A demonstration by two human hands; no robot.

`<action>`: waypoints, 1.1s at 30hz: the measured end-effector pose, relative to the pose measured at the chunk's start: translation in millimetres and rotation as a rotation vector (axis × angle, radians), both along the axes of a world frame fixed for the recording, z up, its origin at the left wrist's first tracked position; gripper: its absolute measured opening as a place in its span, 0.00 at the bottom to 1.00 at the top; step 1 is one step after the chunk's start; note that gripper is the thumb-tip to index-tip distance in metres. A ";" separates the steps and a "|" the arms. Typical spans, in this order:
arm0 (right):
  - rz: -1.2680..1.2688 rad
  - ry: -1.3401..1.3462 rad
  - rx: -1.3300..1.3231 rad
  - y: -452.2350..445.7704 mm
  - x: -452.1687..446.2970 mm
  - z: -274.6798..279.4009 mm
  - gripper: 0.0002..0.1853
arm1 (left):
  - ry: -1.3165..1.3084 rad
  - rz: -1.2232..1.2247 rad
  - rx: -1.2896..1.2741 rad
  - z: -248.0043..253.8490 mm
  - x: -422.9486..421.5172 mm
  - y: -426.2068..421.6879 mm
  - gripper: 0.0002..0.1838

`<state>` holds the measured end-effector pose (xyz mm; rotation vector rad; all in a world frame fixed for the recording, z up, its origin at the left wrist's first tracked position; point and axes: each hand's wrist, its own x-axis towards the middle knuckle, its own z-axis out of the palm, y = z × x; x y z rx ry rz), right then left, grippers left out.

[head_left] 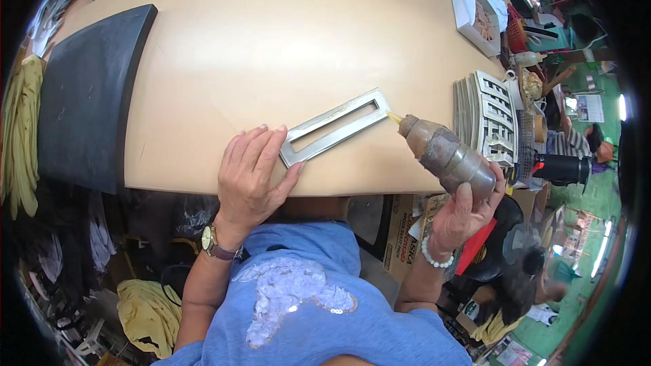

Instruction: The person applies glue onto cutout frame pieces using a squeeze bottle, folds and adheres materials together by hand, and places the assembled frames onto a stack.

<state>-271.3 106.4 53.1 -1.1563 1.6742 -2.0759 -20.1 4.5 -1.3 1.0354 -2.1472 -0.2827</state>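
Note:
A flat, pale grey rectangular frame (pixel 337 124) with a long slot through it lies slantwise near the front of the table. My left hand (pixel 252 169) grips its near left end, thumb at the lower edge and fingers at the upper side. In my right hand (pixel 468 213) is a brownish, stained squeeze bottle (pixel 447 156), tilted with its yellowish nozzle pointing up and left. The nozzle tip is at the frame's far right corner; whether it touches cannot be made out.
A dark curved slab (pixel 95 95) lies at the table's (pixel 271 41) left. Stacked slotted grey pieces (pixel 491 115) stand at the right edge, below a white box (pixel 477 20) of small brownish pieces. Yellow cloth (pixel 22 135) hangs far left. A cardboard box (pixel 401 237) is under the table.

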 end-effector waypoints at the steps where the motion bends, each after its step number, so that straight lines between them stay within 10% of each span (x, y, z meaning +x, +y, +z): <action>1: -0.022 -0.030 0.006 -0.8 -0.8 -2.3 0.30 | 0.001 -0.001 0.001 0.0 0.0 0.1 0.27; 33: -0.087 -0.192 0.006 -9.1 -13.8 -34.6 0.24 | -0.024 0.010 0.007 0.0 0.4 0.9 0.28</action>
